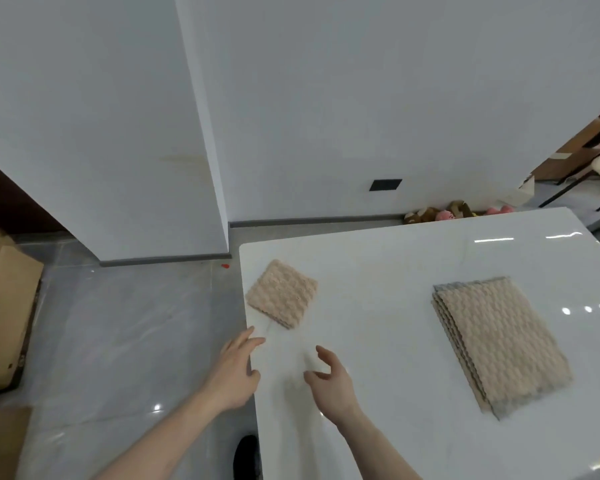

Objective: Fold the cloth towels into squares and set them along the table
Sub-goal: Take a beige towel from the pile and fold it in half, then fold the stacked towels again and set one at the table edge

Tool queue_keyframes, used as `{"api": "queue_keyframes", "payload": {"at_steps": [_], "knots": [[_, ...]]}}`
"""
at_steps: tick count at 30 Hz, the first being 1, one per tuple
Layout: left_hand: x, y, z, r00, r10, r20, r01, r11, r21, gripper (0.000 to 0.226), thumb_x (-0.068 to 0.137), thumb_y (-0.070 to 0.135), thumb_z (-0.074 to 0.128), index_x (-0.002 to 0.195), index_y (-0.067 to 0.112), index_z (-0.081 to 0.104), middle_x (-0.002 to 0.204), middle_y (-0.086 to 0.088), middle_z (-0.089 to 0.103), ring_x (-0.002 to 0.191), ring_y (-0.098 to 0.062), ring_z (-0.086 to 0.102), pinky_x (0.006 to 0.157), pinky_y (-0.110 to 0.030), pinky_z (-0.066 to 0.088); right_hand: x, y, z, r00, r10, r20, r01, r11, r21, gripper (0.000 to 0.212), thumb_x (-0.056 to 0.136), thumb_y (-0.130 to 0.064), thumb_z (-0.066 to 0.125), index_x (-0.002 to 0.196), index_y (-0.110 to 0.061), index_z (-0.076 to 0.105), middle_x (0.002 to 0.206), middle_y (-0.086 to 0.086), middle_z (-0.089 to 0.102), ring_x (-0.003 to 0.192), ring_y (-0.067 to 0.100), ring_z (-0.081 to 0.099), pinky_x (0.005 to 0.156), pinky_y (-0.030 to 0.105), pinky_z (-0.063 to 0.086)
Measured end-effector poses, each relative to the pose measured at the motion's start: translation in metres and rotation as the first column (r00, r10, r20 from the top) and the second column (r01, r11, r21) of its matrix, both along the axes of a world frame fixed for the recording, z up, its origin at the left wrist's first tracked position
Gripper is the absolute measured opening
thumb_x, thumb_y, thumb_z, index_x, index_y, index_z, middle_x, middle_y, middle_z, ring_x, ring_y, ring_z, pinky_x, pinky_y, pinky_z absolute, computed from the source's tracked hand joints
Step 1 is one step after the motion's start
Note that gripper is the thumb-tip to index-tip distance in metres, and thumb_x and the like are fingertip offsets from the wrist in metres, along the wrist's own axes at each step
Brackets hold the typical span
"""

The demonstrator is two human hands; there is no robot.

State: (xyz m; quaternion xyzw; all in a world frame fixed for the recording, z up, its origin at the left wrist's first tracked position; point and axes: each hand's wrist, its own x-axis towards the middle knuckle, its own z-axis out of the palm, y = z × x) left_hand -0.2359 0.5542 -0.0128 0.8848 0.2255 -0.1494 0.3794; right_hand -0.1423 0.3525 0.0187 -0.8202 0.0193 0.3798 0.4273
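Hands, left (pixel 234 370) and right (pixel 329 375), open and empty above white table (pixel 378 258), one folded towel (pixel 282 293) set near its left edge, stack of unfolded towels (pixel 499 344) well apart, awaiting folding.

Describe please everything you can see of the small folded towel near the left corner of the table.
The folded towel is beige cloth with a bumpy, waffle-like weave. It is folded into a small square of several layers, whose edges show along its near side. It lies flat on the glossy white table, turned diagonally, close to the left edge. Neither hand touches it; only the table does.
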Motion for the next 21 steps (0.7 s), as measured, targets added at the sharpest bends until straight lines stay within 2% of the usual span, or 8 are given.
{"api": "queue_keyframes", "payload": {"at_steps": [2, 6, 7, 13, 21], "knots": [[-0.035, -0.011, 0.007, 0.999, -0.026, -0.031, 0.026, 1.0, -0.009, 0.062, 0.091, 0.025, 0.058, 0.151, 0.031, 0.04, 0.163, 0.015, 0.017, 0.151, -0.017, 0.021, 0.119, -0.026, 0.021, -0.024, -0.025, 0.008, 1.0, 0.019, -0.003, -0.019, 1.0, -0.019, 0.059, 0.092, -0.024, 0.06, 0.147, -0.037, 0.044, 0.145, -0.022, 0.047, 0.117, 0.001, 0.059, 0.068, 0.016, 0.054], [-0.082, -0.026, 0.016, 0.985, -0.135, -0.105, 0.135, 0.991, -0.009, 0.069, 0.089, 0.038, 0.058, 0.153, 0.039, 0.033, 0.167, 0.014, 0.01, 0.153, -0.017, 0.016, 0.124, -0.03, 0.019, -0.052, -0.064, 0.023, 0.999, 0.039, 0.038, -0.038, 0.999, -0.028, 0.056, 0.092, -0.025, 0.063, 0.143, -0.042, 0.046, 0.138, -0.031, 0.043, 0.119, -0.002, 0.056, 0.092, 0.025, 0.055], [-0.085, -0.027, 0.02, 0.986, -0.132, -0.101, 0.132, 0.991, -0.009, 0.068, 0.089, 0.039, 0.058, 0.152, 0.039, 0.034, 0.167, 0.013, 0.012, 0.153, -0.017, 0.016, 0.124, -0.031, 0.018, -0.054, -0.071, 0.029, 0.998, 0.036, 0.045, -0.035, 0.999, -0.024, 0.054, 0.092, -0.025, 0.063, 0.14, -0.045, 0.047, 0.135, -0.033, 0.042, 0.12, -0.003, 0.056, 0.094, 0.025, 0.054], [-0.049, -0.053, 0.061, 0.999, -0.042, 0.013, 0.042, 0.999, 0.028, 0.057, 0.092, 0.035, 0.06, 0.146, 0.037, 0.043, 0.165, 0.016, 0.017, 0.151, -0.016, 0.023, 0.12, -0.031, 0.026, -0.043, -0.098, 0.058, 0.998, 0.031, 0.046, -0.033, 0.999, 0.043, 0.047, 0.092, -0.028, 0.064, 0.133, -0.048, 0.053, 0.135, -0.031, 0.05, 0.12, -0.011, 0.052, 0.072, 0.013, 0.051], [-0.014, -0.173, 0.093, 0.988, 0.071, 0.137, -0.08, 0.995, 0.062, 0.052, 0.093, 0.034, 0.061, 0.142, 0.043, 0.045, 0.164, 0.024, 0.013, 0.148, -0.008, 0.022, 0.117, -0.028, 0.029, -0.004, -0.189, 0.084, 0.991, 0.087, 0.1, -0.107, 0.971, 0.215, 0.044, 0.091, -0.03, 0.065, 0.128, -0.054, 0.055, 0.132, -0.037, 0.052, 0.12, -0.013, 0.053, 0.075, 0.014, 0.051]]}}
